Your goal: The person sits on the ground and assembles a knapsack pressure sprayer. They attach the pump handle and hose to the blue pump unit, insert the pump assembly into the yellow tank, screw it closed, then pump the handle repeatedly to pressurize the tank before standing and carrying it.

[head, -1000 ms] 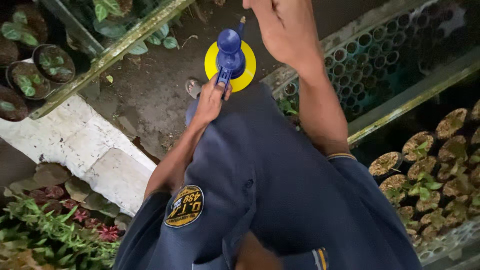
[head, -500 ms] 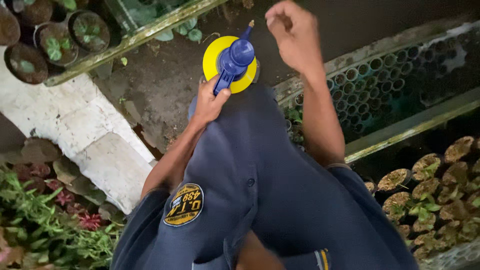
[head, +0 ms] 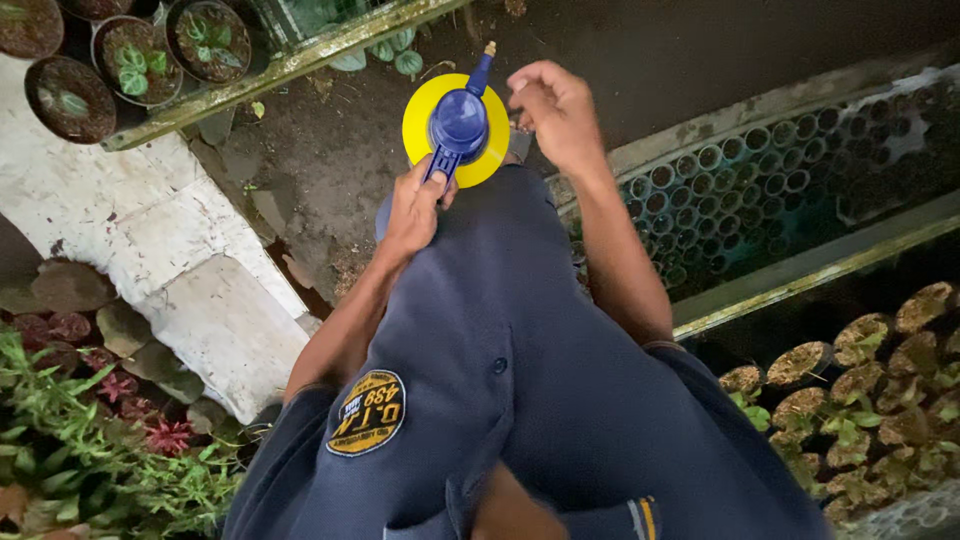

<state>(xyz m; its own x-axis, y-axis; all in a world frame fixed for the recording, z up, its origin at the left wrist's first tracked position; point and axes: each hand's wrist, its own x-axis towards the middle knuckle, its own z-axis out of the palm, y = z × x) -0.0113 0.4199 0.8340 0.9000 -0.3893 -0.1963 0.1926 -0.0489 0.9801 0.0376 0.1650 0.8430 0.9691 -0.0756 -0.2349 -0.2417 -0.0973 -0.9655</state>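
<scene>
The left hand [head: 415,205] is clenched around the blue handle of a yellow spray bottle [head: 456,120], which sits upper centre of the frame, just above that hand. The right hand [head: 555,110] hangs loosely curled just right of the bottle, grasping nothing; whether it touches the bottle is unclear. Round pots [head: 135,60] with small green plants fill the upper left. A tray of empty dark tubes [head: 760,190] runs along the right, and soil-filled seedling bags [head: 880,380] crowd the lower right. Bare dark ground [head: 330,160] lies between the benches' edges.
</scene>
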